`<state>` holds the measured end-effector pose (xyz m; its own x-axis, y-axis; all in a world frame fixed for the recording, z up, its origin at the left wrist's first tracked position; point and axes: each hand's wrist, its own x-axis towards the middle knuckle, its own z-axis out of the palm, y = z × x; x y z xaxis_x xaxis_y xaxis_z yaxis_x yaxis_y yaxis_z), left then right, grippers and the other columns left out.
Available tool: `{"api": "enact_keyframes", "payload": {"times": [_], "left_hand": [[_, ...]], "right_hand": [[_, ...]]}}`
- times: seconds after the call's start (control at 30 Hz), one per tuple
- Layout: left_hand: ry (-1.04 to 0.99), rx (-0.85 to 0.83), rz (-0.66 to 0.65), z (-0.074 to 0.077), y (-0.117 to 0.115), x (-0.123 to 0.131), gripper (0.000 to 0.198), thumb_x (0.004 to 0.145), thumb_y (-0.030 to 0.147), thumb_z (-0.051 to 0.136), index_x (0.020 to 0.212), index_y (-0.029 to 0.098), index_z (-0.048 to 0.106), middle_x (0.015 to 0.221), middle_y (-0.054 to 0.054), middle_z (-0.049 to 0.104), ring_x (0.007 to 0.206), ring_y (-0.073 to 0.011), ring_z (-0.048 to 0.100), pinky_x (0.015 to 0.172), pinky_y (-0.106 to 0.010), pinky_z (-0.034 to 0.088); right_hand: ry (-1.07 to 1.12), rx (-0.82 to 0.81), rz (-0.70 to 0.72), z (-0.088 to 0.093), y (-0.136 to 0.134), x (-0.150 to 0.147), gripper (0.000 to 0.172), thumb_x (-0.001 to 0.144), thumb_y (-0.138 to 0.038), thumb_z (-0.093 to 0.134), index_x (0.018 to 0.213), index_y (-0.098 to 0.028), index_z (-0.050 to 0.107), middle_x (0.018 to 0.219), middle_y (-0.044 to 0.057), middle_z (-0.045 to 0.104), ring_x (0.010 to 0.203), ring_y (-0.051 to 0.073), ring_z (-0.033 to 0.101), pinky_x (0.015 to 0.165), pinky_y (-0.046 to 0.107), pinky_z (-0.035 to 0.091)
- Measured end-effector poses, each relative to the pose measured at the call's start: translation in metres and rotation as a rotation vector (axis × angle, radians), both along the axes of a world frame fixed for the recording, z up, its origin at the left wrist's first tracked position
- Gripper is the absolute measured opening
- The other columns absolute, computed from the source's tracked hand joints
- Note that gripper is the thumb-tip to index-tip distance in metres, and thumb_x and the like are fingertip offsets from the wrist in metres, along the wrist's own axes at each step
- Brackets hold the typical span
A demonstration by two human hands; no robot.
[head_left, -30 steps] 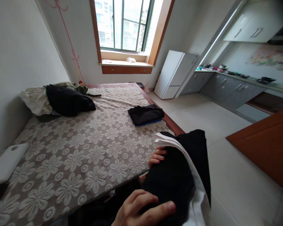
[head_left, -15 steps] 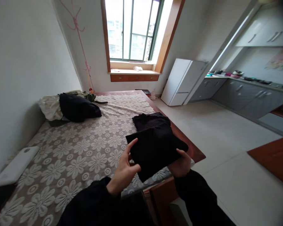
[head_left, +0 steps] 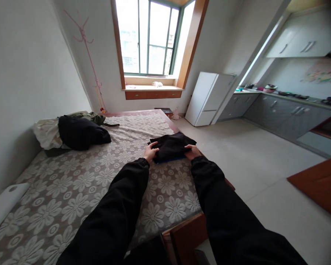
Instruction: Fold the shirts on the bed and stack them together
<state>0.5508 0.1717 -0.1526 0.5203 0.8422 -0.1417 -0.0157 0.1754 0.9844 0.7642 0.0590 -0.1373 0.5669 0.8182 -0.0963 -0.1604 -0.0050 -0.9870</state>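
Observation:
A folded black garment (head_left: 171, 147) lies flat near the right edge of the bed, on or just above another dark folded cloth whose edge shows at the back left. My left hand (head_left: 150, 152) grips its left side, thumb on top. On the right side, my right hand (head_left: 192, 151) is closed on the garment's edge, with some fingers hidden beneath. A thin blue strip shows along the near lower edge; what it belongs to I cannot tell. Both arms are stretched forward over the flowered bedspread (head_left: 105, 176).
A pile of clothes (head_left: 82, 132) lies at the bed's left side against the wall. A white board-like object (head_left: 8, 204) sits at the near left. A wooden piece (head_left: 189, 233) stands by the near bed edge. Beyond are a pink coat rack (head_left: 91, 60) and a white fridge (head_left: 202, 99).
Both hands have moved forward, away from me, carrying the folded black garment from near the bed's front edge onto the dark cloth further back.

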Motion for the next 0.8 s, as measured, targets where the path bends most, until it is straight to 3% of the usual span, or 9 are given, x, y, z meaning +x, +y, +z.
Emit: {"api": "enact_keyframes", "payload": {"times": [0.13, 0.27, 0.33, 0.43, 0.53, 0.6, 0.67, 0.73, 0.8], "left_hand": [[0.063, 0.121, 0.036, -0.020, 0.009, 0.003, 0.061, 0.076, 0.019, 0.069, 0.136, 0.013, 0.063, 0.083, -0.006, 0.070, 0.066, -0.0165, 0.062, 0.071, -0.034, 0.057], [0.077, 0.261, 0.077, -0.023, 0.015, 0.002, 0.057, 0.078, 0.014, 0.066, 0.134, 0.016, 0.065, 0.108, -0.010, 0.074, 0.097, -0.0231, 0.068, 0.098, -0.038, 0.054], [0.073, 0.330, 0.097, -0.023, 0.016, 0.000, 0.055, 0.079, 0.010, 0.064, 0.133, 0.017, 0.066, 0.122, -0.010, 0.071, 0.116, -0.0248, 0.064, 0.110, -0.038, 0.046], [0.074, 0.407, 0.100, -0.024, 0.013, -0.006, 0.053, 0.081, 0.012, 0.066, 0.134, 0.017, 0.064, 0.133, -0.012, 0.067, 0.127, -0.0263, 0.059, 0.115, -0.039, 0.040], [0.085, 0.454, 0.106, -0.028, 0.004, -0.013, 0.060, 0.080, 0.019, 0.074, 0.138, 0.016, 0.059, 0.147, -0.016, 0.055, 0.137, -0.0299, 0.051, 0.117, -0.042, 0.039], [0.105, 0.501, 0.142, -0.031, -0.003, -0.017, 0.070, 0.078, 0.021, 0.078, 0.143, 0.017, 0.055, 0.162, -0.018, 0.035, 0.147, -0.0331, 0.038, 0.120, -0.044, 0.034], [0.168, 0.606, 0.205, -0.034, -0.010, -0.019, 0.072, 0.078, 0.023, 0.079, 0.145, 0.018, 0.053, 0.171, -0.016, 0.016, 0.154, -0.0367, 0.023, 0.125, -0.049, 0.025], [0.241, 0.748, 0.210, -0.036, -0.014, -0.020, 0.063, 0.084, 0.025, 0.074, 0.144, 0.020, 0.056, 0.172, -0.013, 0.015, 0.157, -0.0374, 0.015, 0.127, -0.052, 0.017], [0.293, 0.850, 0.116, -0.036, -0.015, -0.019, 0.050, 0.090, 0.023, 0.065, 0.140, 0.021, 0.061, 0.168, -0.011, 0.028, 0.157, -0.0357, 0.014, 0.128, -0.053, 0.016]], "right_hand": [[-0.033, -0.051, -0.002, -0.015, -0.003, 0.011, 0.011, 0.062, -0.021, 0.057, 0.072, -0.021, 0.062, 0.071, 0.008, 0.072, 0.085, 0.027, 0.071, 0.081, 0.042, 0.063], [-0.077, -0.073, -0.035, -0.020, 0.000, 0.016, 0.014, 0.061, -0.021, 0.056, 0.074, -0.020, 0.062, 0.071, 0.008, 0.072, 0.080, 0.026, 0.071, 0.077, 0.040, 0.063], [-0.121, -0.079, -0.064, -0.023, 0.000, 0.014, 0.024, 0.063, -0.021, 0.055, 0.084, -0.018, 0.066, 0.077, 0.008, 0.074, 0.080, 0.025, 0.071, 0.076, 0.040, 0.063], [-0.220, -0.080, -0.141, -0.023, -0.001, 0.011, 0.051, 0.063, -0.021, 0.056, 0.113, -0.016, 0.066, 0.095, 0.008, 0.076, 0.086, 0.026, 0.072, 0.077, 0.042, 0.063], [-0.334, -0.064, -0.262, -0.011, -0.004, 0.010, 0.082, 0.063, -0.019, 0.060, 0.144, -0.015, 0.048, 0.132, 0.014, 0.066, 0.114, 0.031, 0.066, 0.096, 0.049, 0.057], [-0.565, -0.040, -0.315, 0.003, -0.002, 0.007, 0.085, 0.068, -0.019, 0.061, 0.151, -0.015, 0.042, 0.151, 0.016, 0.052, 0.137, 0.033, 0.050, 0.115, 0.051, 0.042], [-0.936, -0.027, -0.265, 0.019, 0.005, -0.001, 0.074, 0.077, -0.021, 0.059, 0.150, -0.015, 0.047, 0.159, 0.014, 0.044, 0.148, 0.031, 0.037, 0.125, 0.049, 0.028], [-1.276, -0.046, -0.106, 0.031, 0.019, -0.015, 0.060, 0.088, -0.027, 0.054, 0.147, -0.018, 0.053, 0.160, 0.012, 0.044, 0.150, 0.029, 0.034, 0.126, 0.049, 0.024], [-1.451, -0.093, 0.045, 0.033, 0.038, -0.031, 0.054, 0.096, -0.035, 0.050, 0.148, -0.022, 0.054, 0.163, 0.008, 0.041, 0.151, 0.030, 0.031, 0.126, 0.053, 0.021]]}}
